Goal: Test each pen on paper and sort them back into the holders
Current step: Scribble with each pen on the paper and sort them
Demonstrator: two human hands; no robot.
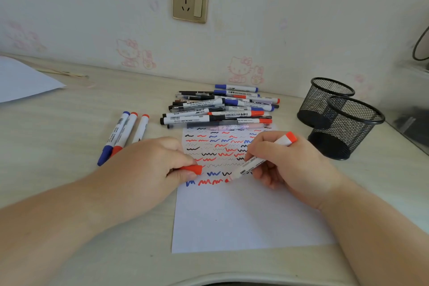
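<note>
Looking down from my head, I see the counter (69,127) run back to the wall, its near edge curving just under my forearms. The paper (243,220) lies straight ahead of me, its lower half bare, its upper half covered in red, blue and black squiggles. At the sheet's far edge sits the pile of pens (220,109), some overlapping the paper's top. To the right, near the wall, stand two black mesh holders (341,121), touching each other (I cannot see anything inside them). Between the sheet and the nearer holder there is a strip of bare counter. On the left lie three markers (125,134) side by side, apart from the pile, and a second white sheet (21,79) sits in the far left corner.

My right hand (285,160) is curled round a red marker (255,162), gripping its white barrel; the red tip touches the paper at the end of a red squiggle in the lowest row, and the red butt end points up toward the holders. My left hand (151,162) rests on the paper's left edge, fingers pinching the red cap (192,169), just left of the tip.
</note>
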